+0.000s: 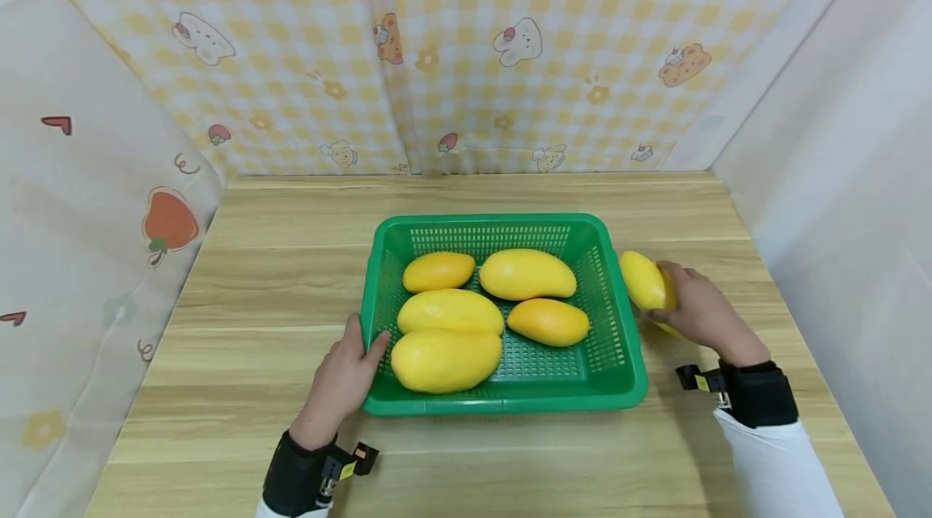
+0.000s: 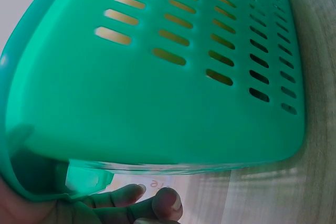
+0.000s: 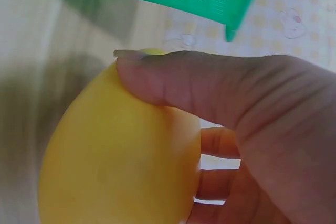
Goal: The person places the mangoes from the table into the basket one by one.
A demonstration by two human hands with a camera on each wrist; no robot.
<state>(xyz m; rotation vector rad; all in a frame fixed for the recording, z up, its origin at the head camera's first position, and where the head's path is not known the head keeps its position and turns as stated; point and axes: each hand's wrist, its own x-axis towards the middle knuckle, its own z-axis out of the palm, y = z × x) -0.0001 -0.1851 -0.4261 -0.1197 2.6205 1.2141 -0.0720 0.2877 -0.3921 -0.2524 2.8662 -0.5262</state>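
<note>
A green plastic basket [image 1: 502, 405] stands on the table with several yellow mangoes in it, among them a large one [image 1: 446, 361] at the front left and a smaller one [image 1: 548, 322] on the right. My left hand [image 1: 341, 376] grips the basket's left rim, thumb over the edge; in the left wrist view its curled fingers [image 2: 167, 203] show below the rim. Beyond the basket's right side, my right hand [image 1: 702, 307] holds another mango [image 3: 121, 156]. The thumb [image 3: 157, 80] lies across this mango and the fingers curl behind it. Part of it is hidden by the hand.
Wood-grain table [image 1: 277, 259] extends around the basket. A yellow checked cloth [image 1: 451, 57] hangs along the back edge. White sheets close off the left side [image 1: 87, 218] and the right side [image 1: 837, 178].
</note>
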